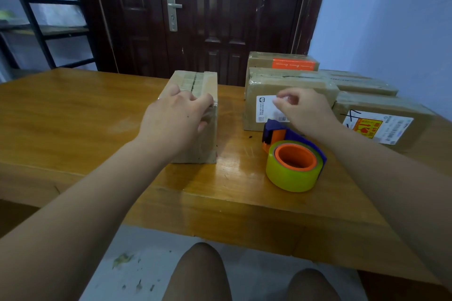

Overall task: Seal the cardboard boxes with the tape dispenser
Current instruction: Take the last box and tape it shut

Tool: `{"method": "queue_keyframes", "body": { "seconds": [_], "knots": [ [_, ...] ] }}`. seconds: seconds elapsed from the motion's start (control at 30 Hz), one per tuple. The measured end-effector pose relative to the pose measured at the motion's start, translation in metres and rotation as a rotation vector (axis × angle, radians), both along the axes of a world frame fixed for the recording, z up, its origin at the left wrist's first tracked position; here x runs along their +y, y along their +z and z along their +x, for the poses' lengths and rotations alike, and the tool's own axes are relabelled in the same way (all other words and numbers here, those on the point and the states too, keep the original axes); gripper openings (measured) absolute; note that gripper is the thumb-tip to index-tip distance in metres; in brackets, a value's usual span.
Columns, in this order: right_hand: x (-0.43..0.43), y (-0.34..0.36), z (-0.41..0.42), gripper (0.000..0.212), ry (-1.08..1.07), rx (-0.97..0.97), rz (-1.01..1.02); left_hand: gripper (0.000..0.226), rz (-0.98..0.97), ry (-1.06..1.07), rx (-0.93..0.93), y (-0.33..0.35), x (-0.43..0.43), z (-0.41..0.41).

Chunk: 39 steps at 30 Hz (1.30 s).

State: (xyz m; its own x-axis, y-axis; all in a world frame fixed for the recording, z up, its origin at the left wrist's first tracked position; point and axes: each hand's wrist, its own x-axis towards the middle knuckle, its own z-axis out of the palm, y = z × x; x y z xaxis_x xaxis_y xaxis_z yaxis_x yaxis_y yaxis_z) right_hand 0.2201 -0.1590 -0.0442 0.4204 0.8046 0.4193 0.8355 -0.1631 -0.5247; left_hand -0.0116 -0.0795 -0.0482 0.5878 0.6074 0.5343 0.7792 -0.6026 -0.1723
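A small cardboard box (195, 80) stands on the wooden table (73, 110), its top seam covered with clear tape. My left hand (175, 117) lies over its near top, and the fingers curl over the right edge and grip it. The tape dispenser (293, 154), purple and orange with a yellowish roll of clear tape, lies on its side on the table to the right of the box. My right hand (305, 110) hovers just above and behind the dispenser without touching it. Its fingertips are drawn together around something shiny that I cannot make out.
Several taped cardboard boxes are stacked at the back right: one with a white label (293, 85), one with an orange label (281, 61) and one with a shipping label (381, 120). A dark door (220, 19) stands behind the table, with a black shelf frame (36, 19) at left.
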Motion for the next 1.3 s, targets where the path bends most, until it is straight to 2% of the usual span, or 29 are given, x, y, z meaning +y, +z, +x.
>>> {"method": "queue_keyframes", "body": {
  "seconds": [0.07, 0.17, 0.27, 0.3, 0.37, 0.43, 0.5, 0.53, 0.6, 0.67, 0.73, 0.8, 0.87, 0.97, 1.1, 1.3],
  "knots": [
    [0.004, 0.007, -0.023, 0.027, 0.107, 0.051, 0.119, 0.041, -0.003, 0.001, -0.005, 0.0, 0.0, -0.001],
    [0.01, 0.013, -0.057, 0.032, 0.267, 0.257, 0.1, 0.041, -0.009, 0.019, -0.026, 0.0, 0.0, -0.002],
    [0.016, 0.014, -0.071, 0.039, 0.328, 0.406, 0.1, 0.041, -0.006, 0.021, -0.027, -0.001, 0.001, -0.001],
    [0.017, 0.015, -0.069, 0.04, 0.323, 0.382, 0.092, 0.04, -0.009, 0.018, -0.031, -0.001, 0.001, -0.001],
    [0.013, 0.018, -0.055, 0.046, 0.267, 0.184, -0.011, 0.038, -0.014, 0.014, -0.043, -0.001, 0.001, -0.001],
    [0.006, 0.019, -0.037, 0.049, 0.236, -0.043, -0.273, 0.037, -0.014, 0.008, -0.057, -0.001, 0.0, -0.001],
    [-0.002, 0.019, -0.023, 0.042, 0.245, -0.129, -0.487, 0.037, -0.01, 0.004, -0.067, -0.002, 0.0, 0.0],
    [-0.005, 0.019, -0.019, 0.039, 0.254, -0.133, -0.517, 0.036, -0.008, 0.003, -0.07, -0.003, 0.0, 0.0],
    [-0.006, 0.017, -0.017, 0.036, 0.273, -0.129, -0.434, 0.036, -0.009, 0.003, -0.074, -0.003, 0.001, 0.0],
    [-0.005, 0.013, -0.025, 0.035, 0.264, -0.122, -0.242, 0.036, -0.011, 0.001, -0.078, -0.002, 0.002, 0.0],
    [-0.003, 0.012, -0.04, 0.037, 0.221, 0.034, -0.044, 0.037, -0.018, 0.001, -0.08, -0.002, 0.002, 0.0],
    [0.001, 0.01, -0.06, 0.045, 0.236, 0.302, 0.073, 0.038, -0.022, 0.002, -0.082, -0.001, 0.002, 0.0],
    [0.005, 0.003, -0.084, 0.049, 0.291, 0.507, 0.114, 0.039, -0.019, 0.004, -0.089, -0.001, 0.002, 0.0],
    [0.009, -0.015, -0.117, 0.05, 0.358, 0.586, 0.113, 0.037, -0.005, 0.012, -0.1, -0.001, 0.001, 0.001],
    [0.012, -0.035, -0.137, 0.064, 0.351, 0.736, 0.223, 0.034, -0.002, 0.019, -0.125, -0.001, -0.001, 0.001],
    [0.008, -0.049, -0.149, 0.08, 0.366, 0.742, 0.232, 0.035, -0.039, 0.023, -0.174, -0.002, 0.001, 0.003]
  ]
}}
